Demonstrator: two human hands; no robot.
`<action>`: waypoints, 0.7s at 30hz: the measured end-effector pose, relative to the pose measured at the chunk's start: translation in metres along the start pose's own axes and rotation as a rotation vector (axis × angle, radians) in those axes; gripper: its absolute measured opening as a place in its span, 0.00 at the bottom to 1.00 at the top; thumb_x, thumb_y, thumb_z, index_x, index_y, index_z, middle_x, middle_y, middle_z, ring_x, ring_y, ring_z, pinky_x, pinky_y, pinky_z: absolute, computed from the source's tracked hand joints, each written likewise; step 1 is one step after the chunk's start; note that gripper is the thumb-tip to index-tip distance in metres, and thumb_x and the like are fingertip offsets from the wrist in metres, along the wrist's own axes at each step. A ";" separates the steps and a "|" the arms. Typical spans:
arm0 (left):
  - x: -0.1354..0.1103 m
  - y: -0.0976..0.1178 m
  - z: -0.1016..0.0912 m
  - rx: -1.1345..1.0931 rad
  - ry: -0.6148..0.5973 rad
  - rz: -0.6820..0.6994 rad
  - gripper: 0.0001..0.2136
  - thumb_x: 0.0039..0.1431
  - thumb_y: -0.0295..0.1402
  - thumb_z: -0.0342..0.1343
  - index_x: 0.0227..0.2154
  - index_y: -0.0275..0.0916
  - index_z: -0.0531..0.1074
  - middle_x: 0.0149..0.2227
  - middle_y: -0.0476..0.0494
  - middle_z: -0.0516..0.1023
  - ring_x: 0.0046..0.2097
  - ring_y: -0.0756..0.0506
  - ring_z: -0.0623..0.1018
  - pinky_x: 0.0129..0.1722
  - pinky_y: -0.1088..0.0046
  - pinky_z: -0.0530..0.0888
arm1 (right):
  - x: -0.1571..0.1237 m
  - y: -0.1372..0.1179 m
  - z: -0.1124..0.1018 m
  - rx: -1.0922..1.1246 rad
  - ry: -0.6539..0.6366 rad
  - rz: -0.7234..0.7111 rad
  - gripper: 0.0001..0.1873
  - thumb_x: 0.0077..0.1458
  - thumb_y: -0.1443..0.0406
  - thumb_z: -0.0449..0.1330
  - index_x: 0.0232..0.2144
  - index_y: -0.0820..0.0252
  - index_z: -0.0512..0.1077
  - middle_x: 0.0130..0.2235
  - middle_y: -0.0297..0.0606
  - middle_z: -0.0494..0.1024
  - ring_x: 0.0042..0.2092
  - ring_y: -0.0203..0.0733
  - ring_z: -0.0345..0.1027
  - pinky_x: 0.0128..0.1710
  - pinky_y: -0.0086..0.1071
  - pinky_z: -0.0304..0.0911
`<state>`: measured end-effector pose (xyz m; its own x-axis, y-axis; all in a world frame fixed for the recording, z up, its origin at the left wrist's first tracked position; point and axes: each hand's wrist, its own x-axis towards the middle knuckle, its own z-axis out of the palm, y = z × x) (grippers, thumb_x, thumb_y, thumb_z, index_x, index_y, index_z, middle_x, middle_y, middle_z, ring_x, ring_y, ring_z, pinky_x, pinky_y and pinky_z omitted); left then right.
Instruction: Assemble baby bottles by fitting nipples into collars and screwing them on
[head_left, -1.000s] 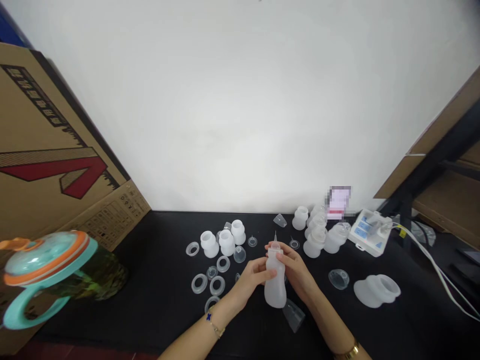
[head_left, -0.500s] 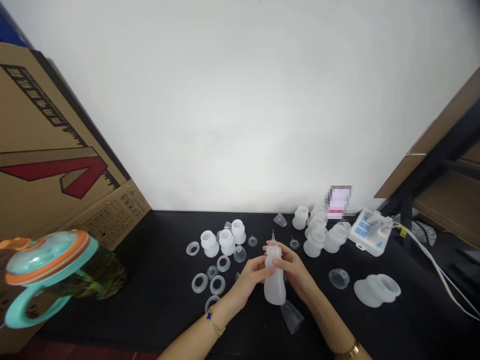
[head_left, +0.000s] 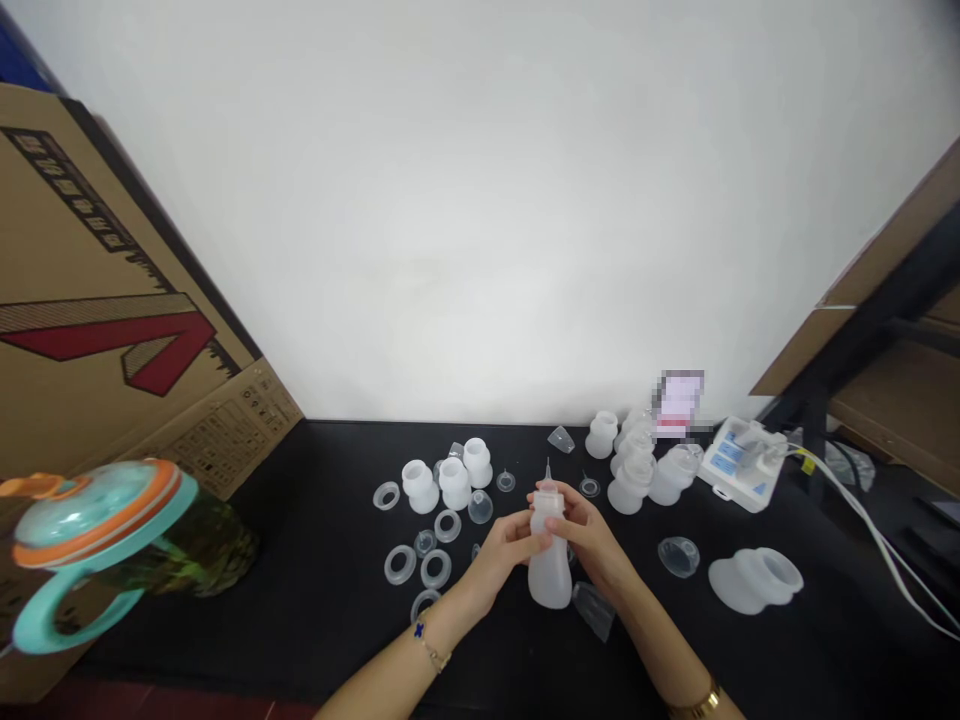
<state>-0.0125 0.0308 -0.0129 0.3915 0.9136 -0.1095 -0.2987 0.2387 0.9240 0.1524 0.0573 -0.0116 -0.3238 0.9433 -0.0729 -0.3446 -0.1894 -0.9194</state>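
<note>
Both hands hold a translucent white bottle (head_left: 550,578) upright, with a thin clear pointed tip at its top. My left hand (head_left: 510,542) wraps the bottle's left side, its thumb across the front. On the other side, my right hand (head_left: 589,530) closes round the neck with its thumb on the front; its fingertips behind are partly hidden. A clear tapered cover (head_left: 595,611) lies on the black table by the bottle's base, near my right forearm. Left of my hands are several white ring collars (head_left: 400,565) and clear domed teats (head_left: 480,507).
White bottle bodies (head_left: 454,485) stand left of centre, with more bottles (head_left: 631,485) at the back right. A wide bottle (head_left: 755,580) lies at right beside a clear cap (head_left: 679,557). A power strip (head_left: 742,465) trails cables. A lidded jug (head_left: 135,540) and cardboard box (head_left: 127,270) occupy the left.
The clear tapered cover by the bottle's base has shifted slightly to the right and now lies apart from the bottle. My hands and the bottle have barely moved.
</note>
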 end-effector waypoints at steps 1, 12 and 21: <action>0.000 0.000 0.000 0.005 0.002 0.001 0.17 0.55 0.41 0.67 0.44 0.35 0.80 0.33 0.44 0.79 0.34 0.47 0.73 0.33 0.76 0.65 | 0.000 0.000 0.000 -0.002 -0.001 -0.001 0.28 0.42 0.57 0.76 0.47 0.51 0.77 0.47 0.41 0.83 0.49 0.53 0.74 0.50 0.43 0.64; 0.000 0.002 0.000 0.024 0.008 -0.001 0.17 0.55 0.41 0.67 0.42 0.34 0.80 0.32 0.45 0.77 0.33 0.48 0.72 0.33 0.75 0.63 | 0.000 0.003 -0.002 -0.030 0.005 -0.026 0.26 0.44 0.58 0.76 0.47 0.51 0.76 0.47 0.41 0.82 0.49 0.53 0.74 0.50 0.42 0.66; -0.002 0.006 0.002 0.019 0.004 0.005 0.16 0.55 0.41 0.67 0.42 0.35 0.81 0.31 0.46 0.77 0.32 0.49 0.71 0.33 0.75 0.63 | 0.000 0.001 0.000 -0.039 0.024 -0.012 0.27 0.42 0.57 0.76 0.46 0.52 0.75 0.47 0.41 0.82 0.49 0.55 0.74 0.50 0.45 0.66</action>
<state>-0.0133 0.0299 -0.0063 0.3868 0.9160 -0.1061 -0.2844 0.2279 0.9312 0.1523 0.0571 -0.0127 -0.2987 0.9518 -0.0700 -0.3136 -0.1672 -0.9347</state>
